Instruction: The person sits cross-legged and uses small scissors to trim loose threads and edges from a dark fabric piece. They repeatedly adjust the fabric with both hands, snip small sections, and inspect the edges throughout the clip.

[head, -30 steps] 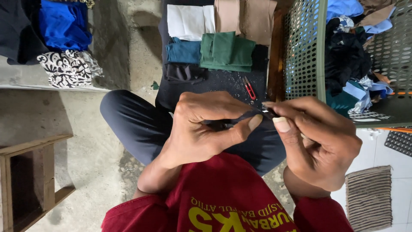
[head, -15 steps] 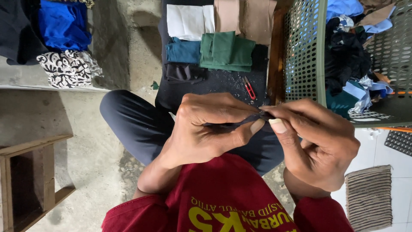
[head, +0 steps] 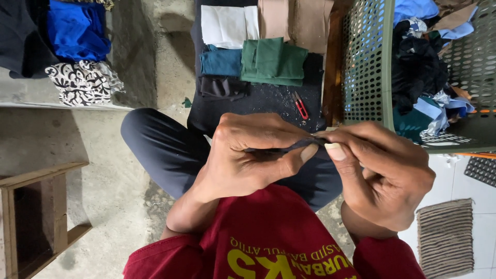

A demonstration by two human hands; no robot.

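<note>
My left hand and my right hand meet in front of my chest, both pinching one thin dark strip of cloth between thumb and fingers. The strip runs from under my left fingers to my right thumb tip. Beyond the hands, small red snips lie on a dark cloth spread on the floor. Folded green fabric, teal fabric, white fabric and tan fabric pieces lie further out on it.
A green perforated plastic basket full of mixed cloth scraps stands at the right. A blue cloth and a black-and-white patterned cloth lie on a ledge at the left. A wooden stool is lower left, a striped mat lower right.
My hands stay together on the strip. My right thumb has slid slightly along it and the fingers have shifted their pinch; nothing else has moved.
</note>
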